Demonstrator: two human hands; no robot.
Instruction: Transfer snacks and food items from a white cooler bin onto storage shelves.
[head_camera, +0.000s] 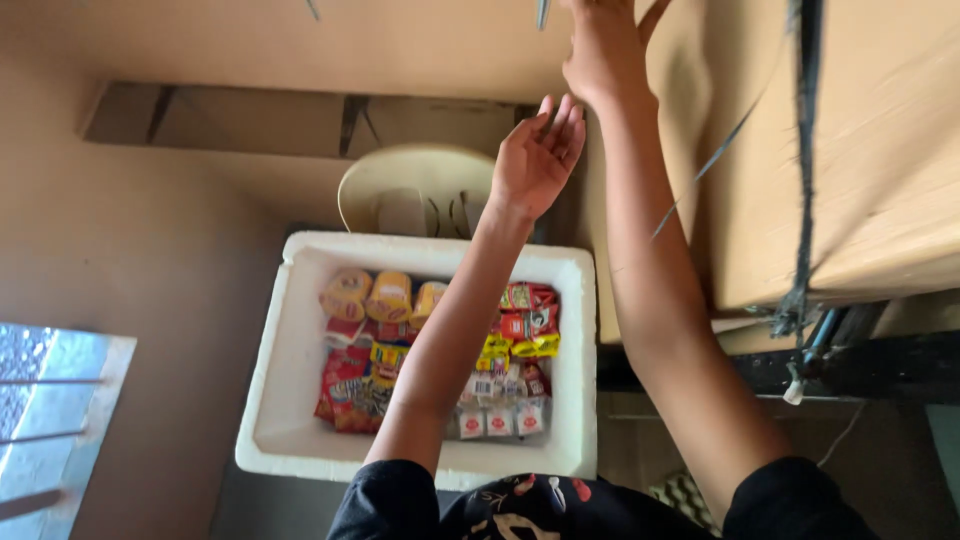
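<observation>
Both my arms reach up and away from me. My left hand (537, 155) is raised over the far edge of a white foam box (290, 400), palm showing and fingers apart, holding nothing. My right hand (603, 55) is higher, at the frame's top edge, beside a large brown cardboard box (880, 150). Its thumb is spread and its fingertips are cut off by the frame; I see nothing held in it. The foam box is filled with several colourful snack packets (350, 385), and my left forearm crosses over them.
A cream plastic chair (400, 185) stands behind the foam box. A black strap (803, 200) runs down the cardboard box. There is a barred window (50, 400) at lower left and a dark shelf edge (880, 365) at right. Tan walls surround the space.
</observation>
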